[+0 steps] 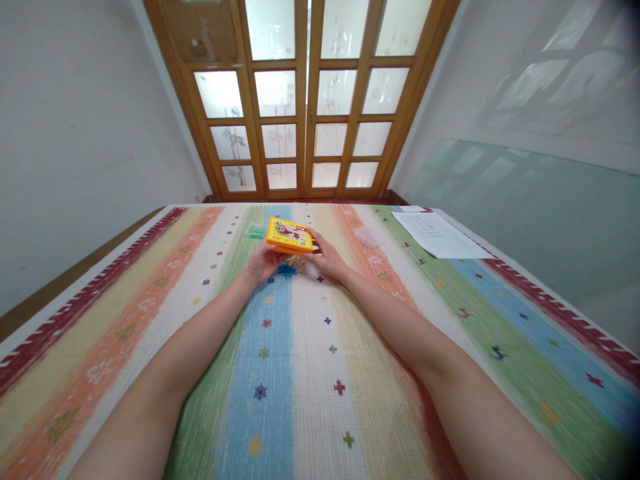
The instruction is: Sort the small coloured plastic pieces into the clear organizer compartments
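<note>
A flat yellow box [290,237] with printed pictures and lettering on its face is held up over the table, tilted toward me. My left hand [265,262] grips its lower left corner, and my right hand [325,256] has the right end, thumb and fingers on its edges. Just below the box, between my hands, lie a small blue pile [287,270] and some beige bits [296,261]; both are too small to make out. Behind the box's left side is a clear packet with something green [257,231] in it.
A striped, patterned cloth [265,413] covers the table. To the right of my hands lies a crumpled translucent piece [367,236], perhaps plastic. White printed sheets [440,235] rest near the right edge. Beyond the table stand wooden glazed doors [306,100], and a glass panel [525,220] leans along the right wall.
</note>
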Action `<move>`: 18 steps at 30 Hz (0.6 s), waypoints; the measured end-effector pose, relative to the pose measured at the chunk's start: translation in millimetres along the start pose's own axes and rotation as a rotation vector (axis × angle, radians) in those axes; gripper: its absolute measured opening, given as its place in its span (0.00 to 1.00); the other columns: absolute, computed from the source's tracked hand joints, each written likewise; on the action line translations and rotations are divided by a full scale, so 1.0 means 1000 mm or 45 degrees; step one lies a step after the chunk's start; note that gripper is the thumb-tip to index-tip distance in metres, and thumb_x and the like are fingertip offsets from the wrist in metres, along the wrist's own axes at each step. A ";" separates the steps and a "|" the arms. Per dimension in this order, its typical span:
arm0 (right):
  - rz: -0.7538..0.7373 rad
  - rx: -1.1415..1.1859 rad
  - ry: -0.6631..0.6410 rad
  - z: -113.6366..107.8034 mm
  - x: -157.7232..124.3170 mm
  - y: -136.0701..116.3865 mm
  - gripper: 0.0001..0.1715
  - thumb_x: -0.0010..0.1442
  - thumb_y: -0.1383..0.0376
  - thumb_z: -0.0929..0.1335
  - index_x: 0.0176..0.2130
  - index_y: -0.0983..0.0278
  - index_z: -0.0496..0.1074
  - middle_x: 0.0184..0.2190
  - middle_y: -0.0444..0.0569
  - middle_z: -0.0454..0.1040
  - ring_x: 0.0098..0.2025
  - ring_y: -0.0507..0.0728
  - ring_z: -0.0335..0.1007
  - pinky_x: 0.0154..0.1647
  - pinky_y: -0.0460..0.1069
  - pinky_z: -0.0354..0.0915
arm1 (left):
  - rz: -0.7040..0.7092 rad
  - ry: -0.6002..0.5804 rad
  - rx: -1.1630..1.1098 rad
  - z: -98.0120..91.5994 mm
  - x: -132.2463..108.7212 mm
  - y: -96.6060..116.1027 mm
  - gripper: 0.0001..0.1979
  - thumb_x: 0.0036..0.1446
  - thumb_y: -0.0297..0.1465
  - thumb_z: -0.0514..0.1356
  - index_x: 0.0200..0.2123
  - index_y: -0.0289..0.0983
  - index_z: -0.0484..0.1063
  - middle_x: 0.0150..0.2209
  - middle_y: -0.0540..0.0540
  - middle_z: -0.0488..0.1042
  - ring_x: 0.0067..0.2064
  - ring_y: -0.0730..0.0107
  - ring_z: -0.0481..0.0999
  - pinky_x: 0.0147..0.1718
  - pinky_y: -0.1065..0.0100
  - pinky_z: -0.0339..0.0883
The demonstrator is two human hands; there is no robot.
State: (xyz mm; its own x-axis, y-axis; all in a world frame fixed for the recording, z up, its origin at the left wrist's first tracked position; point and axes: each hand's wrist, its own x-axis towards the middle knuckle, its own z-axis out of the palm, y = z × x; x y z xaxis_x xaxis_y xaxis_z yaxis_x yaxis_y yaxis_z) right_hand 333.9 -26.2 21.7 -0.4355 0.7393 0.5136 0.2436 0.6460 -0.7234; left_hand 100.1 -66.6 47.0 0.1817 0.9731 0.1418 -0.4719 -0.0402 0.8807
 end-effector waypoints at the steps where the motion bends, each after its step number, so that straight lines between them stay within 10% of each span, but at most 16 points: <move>1: 0.007 0.008 -0.022 0.001 0.000 0.001 0.50 0.64 0.50 0.70 0.75 0.53 0.49 0.71 0.56 0.61 0.63 0.65 0.68 0.53 0.59 0.75 | 0.006 0.005 -0.018 0.001 -0.001 0.002 0.27 0.59 0.41 0.63 0.60 0.39 0.70 0.55 0.38 0.79 0.59 0.49 0.77 0.53 0.49 0.77; 18: -0.227 -0.748 0.164 -0.002 -0.002 -0.010 0.36 0.66 0.63 0.69 0.70 0.53 0.62 0.72 0.53 0.56 0.72 0.68 0.54 0.71 0.67 0.60 | -0.110 0.226 0.098 -0.002 0.012 -0.014 0.25 0.61 0.38 0.62 0.60 0.37 0.70 0.52 0.36 0.81 0.43 0.56 0.83 0.42 0.56 0.79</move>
State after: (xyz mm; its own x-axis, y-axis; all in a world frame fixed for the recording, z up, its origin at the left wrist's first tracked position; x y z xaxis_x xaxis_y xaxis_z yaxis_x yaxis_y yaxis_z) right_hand 334.0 -33.8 28.9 -0.4143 0.6041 0.6808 0.6284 0.7310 -0.2662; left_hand 107.1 -53.5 35.1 0.0605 0.9981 -0.0119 -0.3926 0.0348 0.9191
